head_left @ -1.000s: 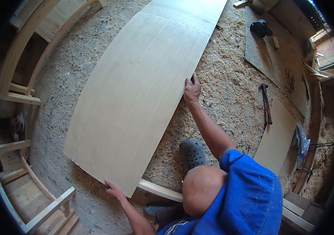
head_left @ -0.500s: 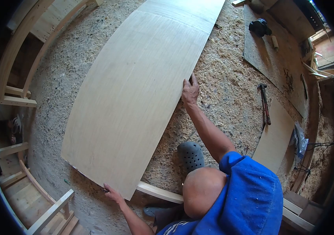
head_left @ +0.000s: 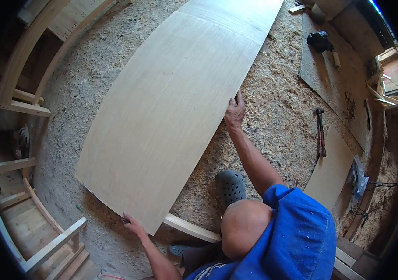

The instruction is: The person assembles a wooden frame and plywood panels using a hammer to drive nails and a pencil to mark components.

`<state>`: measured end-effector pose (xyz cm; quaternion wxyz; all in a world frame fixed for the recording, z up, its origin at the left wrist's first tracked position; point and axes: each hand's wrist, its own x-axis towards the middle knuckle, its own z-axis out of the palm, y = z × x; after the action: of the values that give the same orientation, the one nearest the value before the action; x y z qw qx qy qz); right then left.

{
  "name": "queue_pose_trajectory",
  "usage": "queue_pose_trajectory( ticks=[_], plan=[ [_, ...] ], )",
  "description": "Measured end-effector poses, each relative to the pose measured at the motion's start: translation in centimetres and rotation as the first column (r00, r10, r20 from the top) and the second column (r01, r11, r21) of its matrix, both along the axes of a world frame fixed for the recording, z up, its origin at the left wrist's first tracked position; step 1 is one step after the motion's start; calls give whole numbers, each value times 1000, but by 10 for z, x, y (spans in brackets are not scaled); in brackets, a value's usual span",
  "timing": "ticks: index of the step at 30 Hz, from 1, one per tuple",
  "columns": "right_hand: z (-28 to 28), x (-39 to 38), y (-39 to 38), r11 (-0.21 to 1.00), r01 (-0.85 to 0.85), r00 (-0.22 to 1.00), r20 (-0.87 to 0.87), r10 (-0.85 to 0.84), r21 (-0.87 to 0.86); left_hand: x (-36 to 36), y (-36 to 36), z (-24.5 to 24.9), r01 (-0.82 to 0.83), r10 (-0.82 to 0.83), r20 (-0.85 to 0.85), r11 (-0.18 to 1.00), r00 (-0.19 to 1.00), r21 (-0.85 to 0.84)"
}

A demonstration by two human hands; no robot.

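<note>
A long pale plywood panel (head_left: 161,107) with a curved left side stretches diagonally across the view. My right hand (head_left: 235,113) is closed on the panel's right edge, part of its fingers hidden against the wood. At the near end, my left hand (head_left: 136,226) grips the short edge close to the bottom corner. A small dark item shows at its fingertips, too small to name. Below that corner a pale wooden strip (head_left: 192,227) emerges from behind the panel and runs toward my bent knee (head_left: 245,228).
Wood shavings cover the floor (head_left: 273,98). To the right lie a hammer (head_left: 320,130), a thin board (head_left: 332,168) and a crumpled plastic bag (head_left: 358,177). Curved wooden frames (head_left: 26,109) stand along the left. A dark bundle (head_left: 320,42) rests on a sheet at upper right.
The whole view has turned slightly, shifting the panel's far end and the hammer rightward. Both hands keep their places on the panel's edges.
</note>
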<state>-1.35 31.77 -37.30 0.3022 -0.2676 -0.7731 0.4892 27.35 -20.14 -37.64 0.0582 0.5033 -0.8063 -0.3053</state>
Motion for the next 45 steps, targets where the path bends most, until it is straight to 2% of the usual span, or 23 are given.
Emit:
queue_pose_trajectory(
  ticks=[2,5,12,14,17,18,20,21,23,27,30,32,35,36,38,41,45],
  plan=[
    [4,-3,2,1000,1,1000,1,-1,-15,10,0,-16,117,-122,-225,992,967,-38],
    [11,5,0,998,-18,1000,1,18,-52,14,-4,-21,83,-90,-114,995,989,-61],
    [-15,-5,5,999,-30,999,-13,29,-36,4,-4,-14,-26,28,-76,999,997,31],
    [-18,-7,6,999,0,1000,22,1,-34,4,-6,-17,-17,17,-8,1000,1000,-12],
    [-11,-3,6,1000,8,997,78,-7,-5,6,-4,-21,-36,36,1,997,999,-74],
    [-4,-1,3,1000,7,997,81,-6,-9,7,-5,-20,-36,37,4,996,999,-78],
    [7,1,2,987,-49,998,21,53,-150,6,-4,-21,-37,38,2,999,999,-37],
    [5,1,3,987,-53,998,21,57,-148,6,-2,-23,-41,41,2,999,999,-35],
    [2,0,4,997,-33,998,49,37,-73,5,-1,-24,-37,42,-130,998,991,43],
    [-9,-2,8,995,-44,999,0,44,-86,5,0,-24,-55,66,-129,994,989,90],
    [-1,-1,5,997,-32,999,29,34,-70,1,3,-17,-54,70,-148,992,986,112],
    [8,2,2,993,-71,997,-23,69,-96,-3,7,-12,-93,99,-63,992,993,84],
    [11,2,2,996,-63,998,-23,62,-64,-6,9,-14,-131,157,-140,976,978,175],
    [13,2,1,998,-59,998,-11,59,-28,-7,10,-14,-138,165,-146,974,975,177],
    [12,4,2,992,-98,995,-43,94,-78,-9,13,-13,-156,163,-84,984,983,89],
    [5,3,6,994,-90,996,-24,88,-57,-11,17,-11,-204,219,-107,969,970,136],
    [4,2,4,994,-73,997,-29,71,-85,-11,17,-10,-203,217,-90,969,972,144]
  ],
)
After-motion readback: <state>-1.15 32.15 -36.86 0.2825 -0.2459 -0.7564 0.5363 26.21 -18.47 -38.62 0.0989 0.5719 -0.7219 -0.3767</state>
